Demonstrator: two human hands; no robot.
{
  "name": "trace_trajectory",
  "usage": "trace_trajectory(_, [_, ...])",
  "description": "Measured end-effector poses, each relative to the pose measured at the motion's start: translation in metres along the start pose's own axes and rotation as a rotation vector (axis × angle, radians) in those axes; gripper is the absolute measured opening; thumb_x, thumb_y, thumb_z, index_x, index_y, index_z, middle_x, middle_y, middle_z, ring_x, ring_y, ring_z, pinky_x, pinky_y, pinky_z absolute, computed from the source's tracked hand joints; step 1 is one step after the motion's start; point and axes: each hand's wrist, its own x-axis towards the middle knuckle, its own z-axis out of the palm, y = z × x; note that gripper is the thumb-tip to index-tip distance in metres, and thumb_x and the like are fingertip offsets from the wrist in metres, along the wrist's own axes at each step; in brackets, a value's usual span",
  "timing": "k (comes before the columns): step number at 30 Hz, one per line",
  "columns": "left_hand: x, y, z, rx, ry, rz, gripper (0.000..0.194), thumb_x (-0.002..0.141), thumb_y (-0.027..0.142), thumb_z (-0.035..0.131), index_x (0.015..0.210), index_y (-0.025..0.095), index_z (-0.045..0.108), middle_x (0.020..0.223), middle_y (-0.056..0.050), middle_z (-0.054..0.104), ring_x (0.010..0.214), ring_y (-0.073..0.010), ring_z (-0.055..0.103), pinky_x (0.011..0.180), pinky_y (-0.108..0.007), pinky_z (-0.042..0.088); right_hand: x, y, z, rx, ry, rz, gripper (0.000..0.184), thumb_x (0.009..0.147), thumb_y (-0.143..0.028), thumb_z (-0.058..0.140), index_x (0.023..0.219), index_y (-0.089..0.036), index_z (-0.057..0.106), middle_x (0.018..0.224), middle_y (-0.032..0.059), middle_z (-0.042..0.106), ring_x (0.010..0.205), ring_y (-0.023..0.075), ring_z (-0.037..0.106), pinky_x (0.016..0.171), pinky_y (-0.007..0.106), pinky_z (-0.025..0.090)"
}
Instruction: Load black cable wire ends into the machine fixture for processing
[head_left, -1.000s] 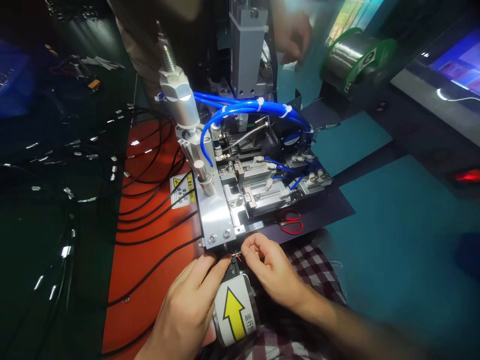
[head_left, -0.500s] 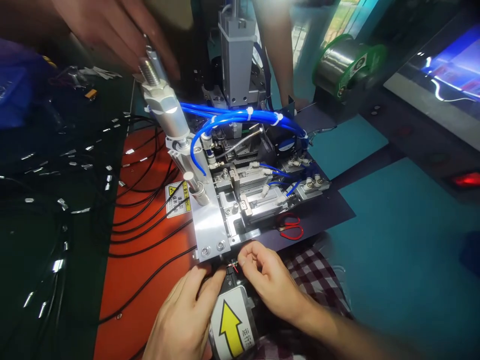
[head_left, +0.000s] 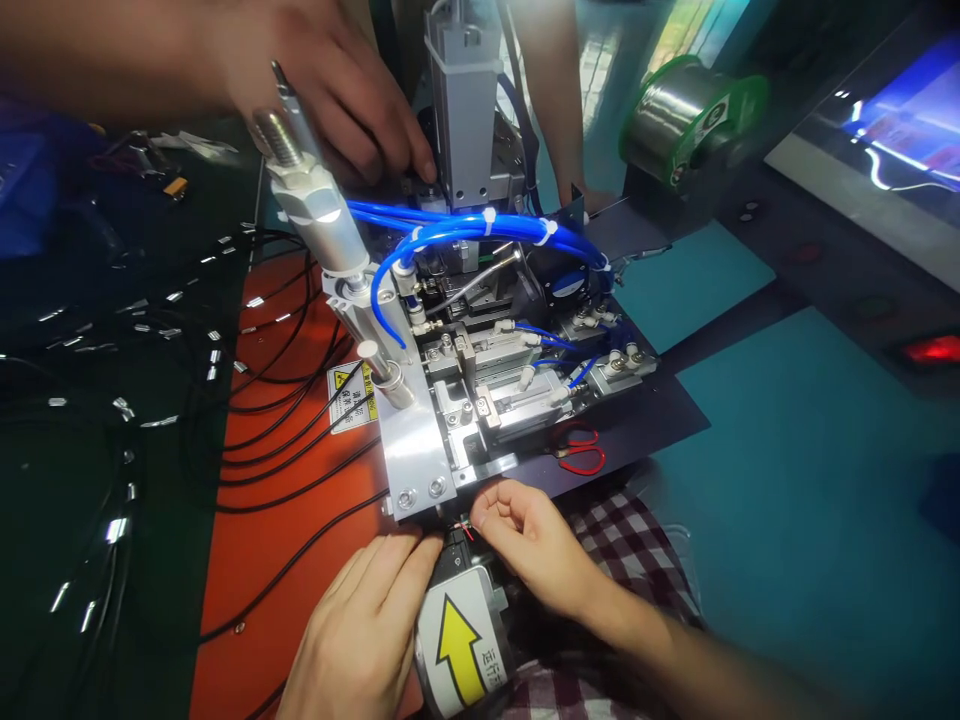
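Observation:
My left hand (head_left: 367,610) rests at the near end of the bench machine (head_left: 411,440), fingers pressed together and bent down; whatever they hold is hidden. Close by, my right hand (head_left: 536,545) is closed in a pinch, with thumb and forefinger at thin wires (head_left: 465,528), one of them red. The wires lie over a small black block (head_left: 456,552), just below the machine's metal plate. Between my hands is a white cover with a yellow arrow (head_left: 459,645).
Another person's hand (head_left: 360,100) reaches in behind the tall cylinder. Black cables (head_left: 300,465) lie across the orange mat (head_left: 232,560) on the left. Red-handled scissors (head_left: 581,458) lie right of the machine. Blue air tubes (head_left: 480,232) arch over it; a solder spool (head_left: 675,120) stands behind.
The other person's hand has moved right and down toward the tall cylinder. My left fingers have drawn closer together; my right hand keeps its pinch. The view has shifted slightly.

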Motion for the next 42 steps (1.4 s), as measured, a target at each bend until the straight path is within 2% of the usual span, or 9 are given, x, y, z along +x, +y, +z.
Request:
trace_trajectory(4, [0.005,0.006,-0.003,0.055,0.032,-0.055,0.029,0.089,0.005,0.038,0.107,0.012,0.060,0.102,-0.014,0.061,0.091,-0.0226,0.060,0.071,-0.031,0.054,-0.004,-0.004,-0.002,-0.102,0.013,-0.010,0.019,0.085,-0.033,0.053,0.075,-0.016,0.055,0.059,-0.0047,0.046,0.051,0.0092,0.039,0.049,0.022,0.032])
trace_trajectory(10, [0.008,0.007,-0.003,0.030,0.051,-0.047,0.030,0.086,0.002,0.040,0.106,0.010,0.061,0.100,-0.015,0.061,0.089,-0.0238,0.061,0.069,-0.034,0.057,-0.013,-0.019,0.006,-0.627,0.188,-0.325,0.012,0.085,-0.030,0.059,0.083,-0.018,0.062,0.055,-0.0048,0.050,0.053,0.0114,0.047,0.057,0.025,0.032])
trace_trajectory(14, [0.005,0.007,-0.002,0.033,0.046,-0.047,0.032,0.084,0.000,0.040,0.106,0.009,0.061,0.101,-0.016,0.061,0.091,-0.0253,0.060,0.071,-0.037,0.058,-0.011,-0.022,0.016,-0.748,0.218,-0.379,0.012,0.084,-0.023,0.057,0.073,-0.018,0.059,0.052,-0.0053,0.048,0.050,0.0104,0.045,0.054,0.025,0.029])
trace_trajectory(20, [0.006,0.008,-0.003,-0.022,0.022,-0.073,0.033,0.083,0.001,0.040,0.109,0.010,0.060,0.103,-0.016,0.061,0.093,-0.0259,0.060,0.074,-0.038,0.058,-0.010,-0.014,0.009,-0.444,0.145,-0.208,0.017,0.087,-0.029,0.050,0.074,-0.019,0.055,0.057,-0.0045,0.048,0.052,0.0110,0.043,0.051,0.023,0.031])
trace_trajectory(25, [0.006,0.008,-0.003,-0.038,0.018,-0.081,0.036,0.081,-0.001,0.041,0.110,0.010,0.058,0.106,-0.016,0.060,0.094,-0.0258,0.059,0.074,-0.038,0.058,-0.004,-0.007,0.004,-0.223,0.091,-0.126,0.019,0.084,-0.033,0.051,0.075,-0.017,0.056,0.068,-0.0007,0.055,0.062,0.0125,0.048,0.058,0.025,0.036])
trace_trajectory(31, [0.004,0.005,-0.002,-0.043,-0.011,-0.071,0.035,0.082,0.001,0.041,0.111,0.010,0.059,0.104,-0.016,0.060,0.091,-0.0252,0.059,0.072,-0.037,0.058,0.003,-0.010,0.008,0.153,-0.022,0.086,0.024,0.072,-0.036,0.057,0.060,-0.018,0.046,0.050,-0.0081,0.033,0.047,0.0074,0.025,0.047,0.023,0.020])
trace_trajectory(34, [0.007,0.006,-0.003,-0.018,0.023,-0.062,0.033,0.082,0.000,0.040,0.107,0.010,0.060,0.100,-0.015,0.061,0.088,-0.0248,0.060,0.071,-0.037,0.058,0.004,-0.015,0.008,0.215,-0.060,0.154,0.030,0.070,-0.037,0.061,0.056,-0.019,0.041,0.049,-0.0092,0.030,0.046,0.0061,0.023,0.047,0.022,0.018])
trace_trajectory(38, [0.011,0.008,-0.006,0.008,0.023,-0.058,0.030,0.085,0.001,0.039,0.105,0.011,0.060,0.098,-0.014,0.062,0.086,-0.0243,0.061,0.070,-0.036,0.058,0.006,-0.020,0.004,0.281,-0.116,0.290,0.033,0.071,-0.032,0.062,0.053,-0.020,0.036,0.046,-0.0117,0.026,0.041,0.0035,0.020,0.048,0.020,0.027])
trace_trajectory(42, [0.013,0.008,-0.007,0.020,0.016,-0.060,0.027,0.089,0.005,0.038,0.104,0.011,0.060,0.095,-0.013,0.062,0.085,-0.0235,0.061,0.068,-0.035,0.058,0.008,-0.018,0.000,0.280,-0.121,0.308,0.034,0.075,-0.029,0.059,0.052,-0.019,0.036,0.043,-0.0122,0.027,0.038,0.0025,0.018,0.049,0.021,0.031])
